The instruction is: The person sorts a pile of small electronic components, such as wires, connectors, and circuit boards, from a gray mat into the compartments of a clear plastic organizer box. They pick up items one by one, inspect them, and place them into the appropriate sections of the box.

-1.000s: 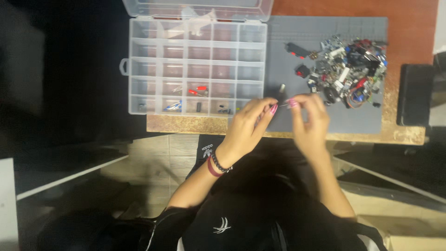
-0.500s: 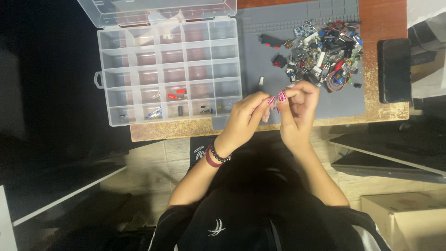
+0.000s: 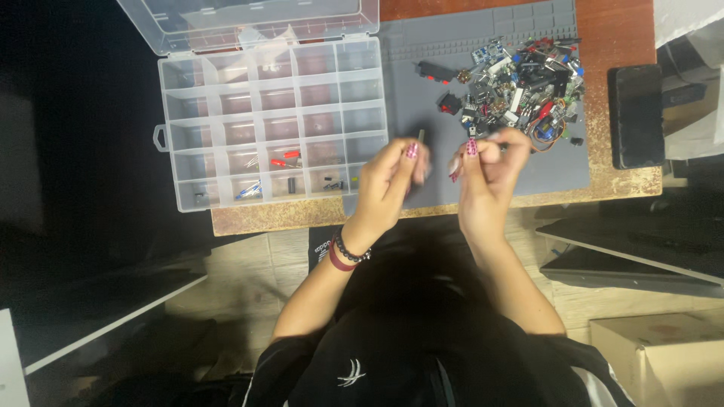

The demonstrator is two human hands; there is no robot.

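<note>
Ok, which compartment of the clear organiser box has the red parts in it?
The one in the fourth row from the lid, third column from the handle side, in the organiser box: it holds the red parts. Its neighbours hold dark or silvery bits, or look bare.

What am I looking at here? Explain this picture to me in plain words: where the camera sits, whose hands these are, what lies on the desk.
No machine here: a person works with two bare hands, filmed looking straight down from above them. The left hand and the right hand each pinch something tiny, too small to name, over a grey mat. On the mat lies a pile of small electronic parts. Left of it sits a clear compartment box with its lid open; a few bottom cells hold small pieces, some red. A dark phone lies at the right on the wooden desk.
</note>
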